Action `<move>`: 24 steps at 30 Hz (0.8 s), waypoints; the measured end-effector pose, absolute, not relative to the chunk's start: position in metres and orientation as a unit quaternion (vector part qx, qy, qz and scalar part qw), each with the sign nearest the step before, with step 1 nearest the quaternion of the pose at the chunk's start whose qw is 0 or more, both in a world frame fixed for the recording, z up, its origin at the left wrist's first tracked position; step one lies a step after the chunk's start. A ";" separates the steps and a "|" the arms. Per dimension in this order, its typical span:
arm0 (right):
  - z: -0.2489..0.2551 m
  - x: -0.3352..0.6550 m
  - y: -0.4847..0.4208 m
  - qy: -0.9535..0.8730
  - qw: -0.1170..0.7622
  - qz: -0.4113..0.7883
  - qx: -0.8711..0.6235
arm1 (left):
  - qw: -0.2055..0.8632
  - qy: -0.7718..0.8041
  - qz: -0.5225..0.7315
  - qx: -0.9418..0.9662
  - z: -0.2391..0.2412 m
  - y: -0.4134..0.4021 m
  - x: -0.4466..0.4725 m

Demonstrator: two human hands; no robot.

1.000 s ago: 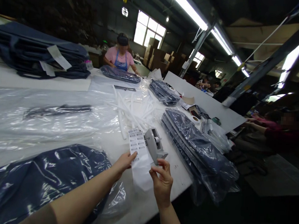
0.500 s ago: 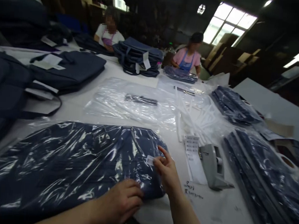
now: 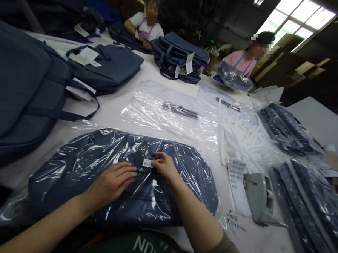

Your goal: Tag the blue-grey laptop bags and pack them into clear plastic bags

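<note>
A navy bag in a clear plastic sleeve [image 3: 121, 177] lies at the near edge of the desk [image 3: 113, 110]. The left hand [image 3: 112, 182] rests flat on it, fingers spread wide. Just to its right, the right hand [image 3: 164, 167] pinches a small white barcode sticker [image 3: 147, 163] against the plastic. A tape dispenser [image 3: 260, 199] and a label sheet [image 3: 237, 183] sit to the right.
</note>
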State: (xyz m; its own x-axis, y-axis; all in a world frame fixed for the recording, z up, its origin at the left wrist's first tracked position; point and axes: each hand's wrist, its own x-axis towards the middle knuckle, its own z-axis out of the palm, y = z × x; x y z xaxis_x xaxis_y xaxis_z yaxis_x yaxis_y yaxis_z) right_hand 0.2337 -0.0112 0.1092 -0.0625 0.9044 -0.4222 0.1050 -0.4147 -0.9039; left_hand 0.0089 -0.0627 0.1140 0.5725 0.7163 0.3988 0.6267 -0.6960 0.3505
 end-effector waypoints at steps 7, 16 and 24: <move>0.091 0.229 -0.003 -0.473 0.297 0.534 -0.635 | 0.093 0.335 0.184 0.919 0.099 -0.027 0.017; 0.112 0.242 -0.022 -0.534 0.242 0.428 -0.688 | 0.086 0.310 0.101 0.941 0.069 -0.012 0.017; 0.114 0.240 -0.072 -0.791 0.182 0.193 -0.551 | 0.061 0.313 0.126 0.939 0.068 -0.011 0.007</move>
